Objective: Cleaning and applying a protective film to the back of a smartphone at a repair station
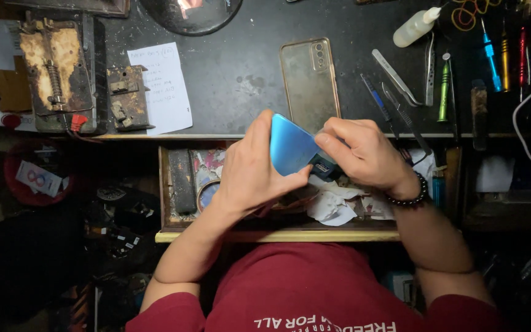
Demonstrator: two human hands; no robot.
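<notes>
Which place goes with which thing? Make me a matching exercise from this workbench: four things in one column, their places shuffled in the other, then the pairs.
Things:
1. blue phone
2. clear phone case
3. handwritten paper note
4. white squeeze bottle

Places:
A. lying at the bench top's far right corner area
B. flat on the dark bench, just beyond the hands
C. held between the left hand and right hand, over the open drawer
D. on the bench beside a rusty metal jig

Pairs: 1-C, 2-B, 3-D, 4-A
</notes>
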